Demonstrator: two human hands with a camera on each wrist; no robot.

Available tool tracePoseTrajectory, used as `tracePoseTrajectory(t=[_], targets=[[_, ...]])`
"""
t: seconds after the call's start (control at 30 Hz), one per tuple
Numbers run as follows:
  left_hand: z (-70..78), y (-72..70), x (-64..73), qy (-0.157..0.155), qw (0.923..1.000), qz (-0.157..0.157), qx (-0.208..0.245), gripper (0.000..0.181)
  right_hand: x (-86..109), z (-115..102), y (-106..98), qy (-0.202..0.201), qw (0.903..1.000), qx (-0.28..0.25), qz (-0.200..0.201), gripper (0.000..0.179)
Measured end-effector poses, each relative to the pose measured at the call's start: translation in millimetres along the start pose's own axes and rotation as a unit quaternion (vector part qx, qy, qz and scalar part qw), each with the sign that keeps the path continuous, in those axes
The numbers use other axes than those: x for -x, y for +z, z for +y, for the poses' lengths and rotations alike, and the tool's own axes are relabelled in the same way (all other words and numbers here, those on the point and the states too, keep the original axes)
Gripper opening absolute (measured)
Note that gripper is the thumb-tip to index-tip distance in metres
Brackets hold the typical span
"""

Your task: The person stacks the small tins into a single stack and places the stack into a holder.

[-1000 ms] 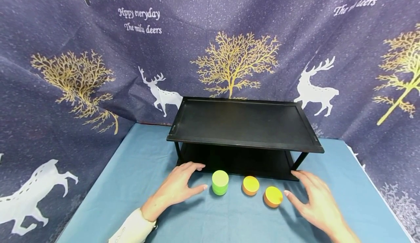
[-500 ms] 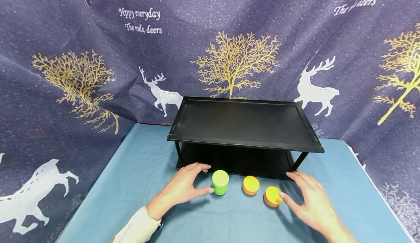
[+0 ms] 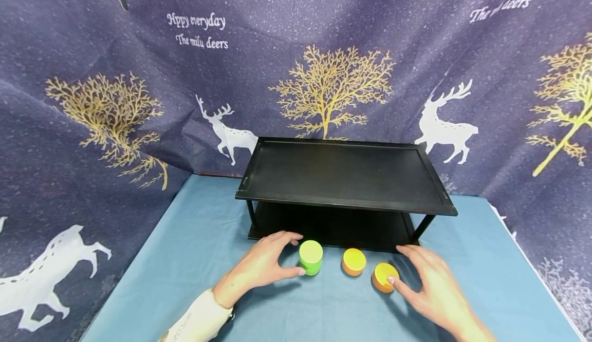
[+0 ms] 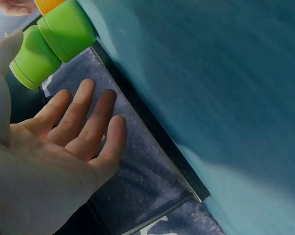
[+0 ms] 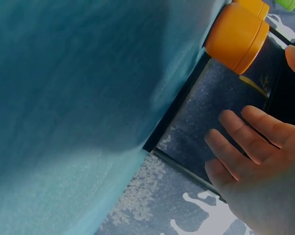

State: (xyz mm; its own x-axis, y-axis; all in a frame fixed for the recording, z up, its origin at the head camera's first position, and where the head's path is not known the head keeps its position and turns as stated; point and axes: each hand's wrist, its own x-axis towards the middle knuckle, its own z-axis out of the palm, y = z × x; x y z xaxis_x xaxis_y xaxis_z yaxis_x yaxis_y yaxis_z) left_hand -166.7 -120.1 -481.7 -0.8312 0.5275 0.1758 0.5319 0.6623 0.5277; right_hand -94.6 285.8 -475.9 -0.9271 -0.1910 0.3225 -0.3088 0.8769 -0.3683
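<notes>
Three short cylinders stand in a row on the blue tablecloth, in front of a black two-tier shelf. A green cylinder is on the left, an orange one with a yellow top in the middle, and another orange one on the right. My left hand is spread open beside the green cylinder, with its thumb tip touching the side. My right hand is spread open beside the right orange cylinder, with its thumb tip on it. The fingers of both hands are straight and apart from the cylinders.
Both tiers of the shelf are bare. A dark blue curtain printed with deer and gold trees hangs behind and to the sides. The cloth falls away at the right table edge.
Both hands slid forward and inward. The left thumb reached the green cylinder and the right thumb reached the right orange one. The cylinders stayed put.
</notes>
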Motion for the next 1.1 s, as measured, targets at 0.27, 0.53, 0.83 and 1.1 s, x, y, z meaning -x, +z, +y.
tracePoseTrajectory(t=[0.27, 0.53, 0.83, 1.1], targets=[[3.9, 4.4, -5.0, 0.000, 0.9998, -0.017, 0.005, 0.074, -0.9, -3, 1, 0.010, 0.9996, 0.000, -0.027, 0.074], [6.0, 9.1, -10.2, -0.003, 0.9994, -0.034, 0.008, 0.074, -0.9, -6, 5, -0.008, 0.9994, -0.002, -0.033, 0.073], [8.1, 13.5, -19.3, 0.005, 0.9990, -0.043, -0.007, 0.070, -2.3, -9, 8, -0.028, 0.9986, 0.005, -0.044, 0.065], [9.7, 15.9, -23.8, 0.009, 0.9985, -0.053, -0.012, 0.064, -5.1, -12, 8, 0.002, 0.9954, 0.008, -0.095, 0.056]])
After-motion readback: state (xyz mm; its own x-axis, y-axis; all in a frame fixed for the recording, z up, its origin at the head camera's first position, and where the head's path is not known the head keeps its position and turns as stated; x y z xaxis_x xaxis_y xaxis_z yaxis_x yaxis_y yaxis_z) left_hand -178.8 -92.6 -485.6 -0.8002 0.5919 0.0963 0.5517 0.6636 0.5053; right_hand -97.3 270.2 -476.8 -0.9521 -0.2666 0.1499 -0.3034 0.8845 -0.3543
